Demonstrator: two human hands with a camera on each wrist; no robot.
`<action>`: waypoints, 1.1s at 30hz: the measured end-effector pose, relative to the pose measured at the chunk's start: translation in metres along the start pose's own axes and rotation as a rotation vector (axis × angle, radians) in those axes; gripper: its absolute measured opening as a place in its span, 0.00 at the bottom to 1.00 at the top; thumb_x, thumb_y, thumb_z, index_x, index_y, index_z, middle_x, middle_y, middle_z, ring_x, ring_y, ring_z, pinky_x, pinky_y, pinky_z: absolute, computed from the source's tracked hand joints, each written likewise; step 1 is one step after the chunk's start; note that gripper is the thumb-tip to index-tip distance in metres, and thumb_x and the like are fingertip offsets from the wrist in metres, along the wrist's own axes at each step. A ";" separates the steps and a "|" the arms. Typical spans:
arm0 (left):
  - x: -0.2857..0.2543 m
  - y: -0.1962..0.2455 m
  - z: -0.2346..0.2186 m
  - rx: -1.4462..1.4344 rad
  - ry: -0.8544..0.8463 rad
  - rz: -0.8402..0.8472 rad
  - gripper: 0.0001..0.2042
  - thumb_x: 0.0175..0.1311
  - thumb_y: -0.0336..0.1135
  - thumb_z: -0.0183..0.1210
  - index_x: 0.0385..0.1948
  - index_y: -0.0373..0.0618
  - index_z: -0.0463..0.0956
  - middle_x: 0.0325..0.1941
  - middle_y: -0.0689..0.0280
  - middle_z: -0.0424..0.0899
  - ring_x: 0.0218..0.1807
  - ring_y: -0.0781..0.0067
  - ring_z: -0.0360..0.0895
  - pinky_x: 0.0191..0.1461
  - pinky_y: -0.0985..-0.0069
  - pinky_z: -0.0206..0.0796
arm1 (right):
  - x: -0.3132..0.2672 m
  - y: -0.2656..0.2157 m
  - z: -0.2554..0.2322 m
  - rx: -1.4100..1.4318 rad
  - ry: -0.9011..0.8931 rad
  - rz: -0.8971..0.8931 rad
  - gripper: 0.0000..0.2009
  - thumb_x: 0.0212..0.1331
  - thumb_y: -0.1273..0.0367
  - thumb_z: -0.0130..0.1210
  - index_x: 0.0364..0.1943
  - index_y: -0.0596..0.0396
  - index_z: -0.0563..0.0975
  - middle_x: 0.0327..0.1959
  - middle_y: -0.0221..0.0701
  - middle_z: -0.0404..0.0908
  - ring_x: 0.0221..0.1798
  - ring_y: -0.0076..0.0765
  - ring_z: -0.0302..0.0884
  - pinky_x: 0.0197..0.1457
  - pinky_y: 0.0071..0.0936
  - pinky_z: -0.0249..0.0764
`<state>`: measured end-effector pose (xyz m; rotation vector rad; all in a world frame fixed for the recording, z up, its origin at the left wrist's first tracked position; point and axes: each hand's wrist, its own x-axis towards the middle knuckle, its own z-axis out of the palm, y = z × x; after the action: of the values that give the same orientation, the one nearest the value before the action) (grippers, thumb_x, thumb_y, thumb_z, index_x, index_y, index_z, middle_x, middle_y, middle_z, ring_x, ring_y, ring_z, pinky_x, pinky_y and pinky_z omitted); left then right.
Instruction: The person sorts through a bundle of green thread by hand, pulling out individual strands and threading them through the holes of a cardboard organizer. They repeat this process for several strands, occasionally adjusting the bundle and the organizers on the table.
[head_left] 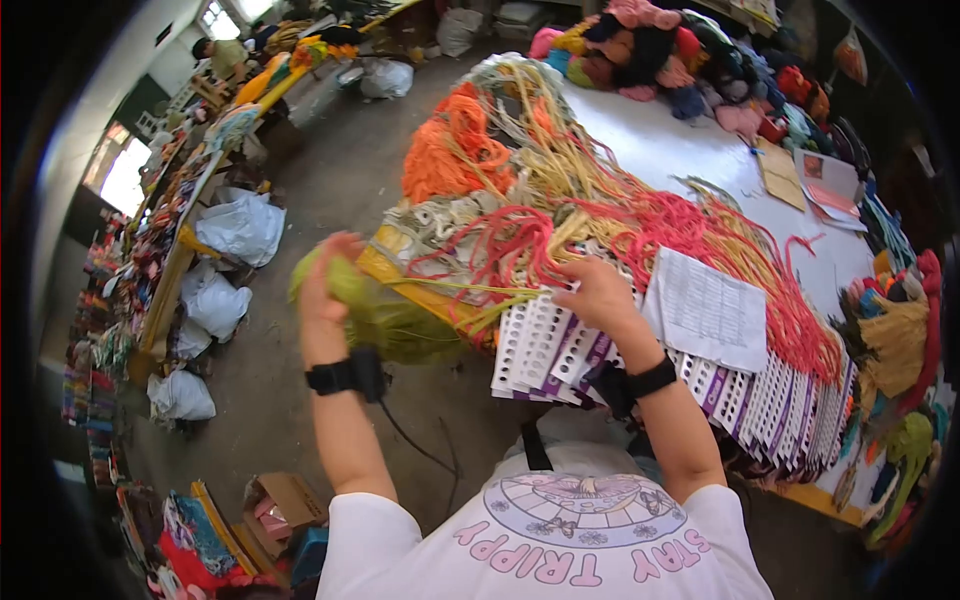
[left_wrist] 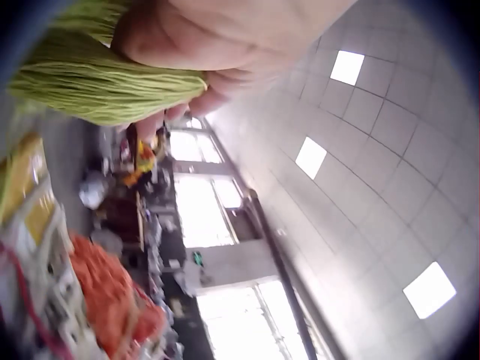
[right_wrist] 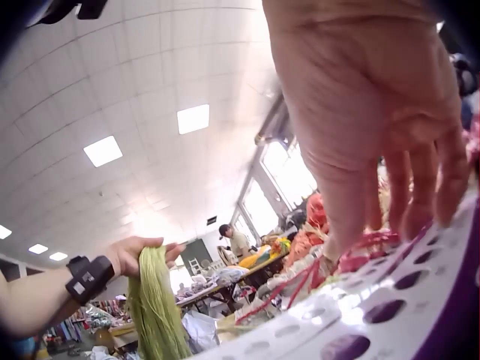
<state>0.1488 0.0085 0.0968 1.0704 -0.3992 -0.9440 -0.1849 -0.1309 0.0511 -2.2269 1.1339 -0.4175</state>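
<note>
My left hand point(head_left: 320, 292) grips one end of a hank of green yarn point(left_wrist: 105, 84), thumb on one side and fingers on the other. The yarn hangs down from it in the right wrist view. In the head view some green strands point(head_left: 490, 293) stretch across toward my right hand point(head_left: 606, 296). That hand is low over white-and-purple cards punched with holes point(head_left: 535, 345), fingers pointing down and thumb apart from them. Red strands point(right_wrist: 367, 255) lie around its fingertips. The card edge point(right_wrist: 382, 315) partly hides what the fingers touch.
A printed sheet point(head_left: 705, 310) lies on the cards. Red and tan strands cover the table beyond, with an orange yarn bundle point(head_left: 455, 145) at the corner. Balls of coloured yarn point(head_left: 650, 50) are piled at the back. White sacks point(head_left: 240, 225) stand on the floor at left.
</note>
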 end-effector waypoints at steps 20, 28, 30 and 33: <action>-0.078 -0.059 0.221 -0.027 -0.683 -0.325 0.22 0.61 0.47 0.45 0.46 0.35 0.66 0.47 0.59 0.71 0.49 0.71 0.69 0.46 0.71 0.66 | -0.042 -0.040 -0.070 1.249 0.304 -0.047 0.07 0.53 0.67 0.54 0.27 0.56 0.76 0.17 0.21 0.71 0.18 0.11 0.64 0.19 0.10 0.61; -0.074 -0.077 0.223 -0.047 -0.659 -0.287 0.16 0.58 0.38 0.52 0.42 0.36 0.69 0.43 0.60 0.74 0.42 0.73 0.73 0.41 0.75 0.69 | -0.046 -0.044 -0.058 1.205 0.382 -0.155 0.08 0.54 0.67 0.53 0.30 0.58 0.76 0.25 0.24 0.76 0.22 0.11 0.69 0.21 0.09 0.62; -0.072 -0.079 0.224 -0.045 -0.625 -0.296 0.15 0.58 0.36 0.52 0.42 0.35 0.70 0.41 0.60 0.75 0.40 0.73 0.74 0.40 0.76 0.70 | -0.048 -0.040 -0.063 1.198 0.362 -0.109 0.08 0.54 0.67 0.53 0.30 0.58 0.76 0.26 0.25 0.77 0.24 0.12 0.70 0.21 0.08 0.62; -0.075 -0.079 0.228 -0.065 -0.583 -0.282 0.14 0.58 0.36 0.52 0.41 0.35 0.70 0.38 0.61 0.75 0.38 0.74 0.74 0.38 0.78 0.70 | -0.049 -0.040 -0.067 1.214 0.336 -0.021 0.08 0.54 0.67 0.53 0.30 0.59 0.76 0.25 0.25 0.77 0.24 0.11 0.70 0.21 0.08 0.62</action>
<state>-0.0863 -0.0708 0.1436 0.7884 -0.6998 -1.5167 -0.2237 -0.0981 0.1278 -1.1070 0.6698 -1.1457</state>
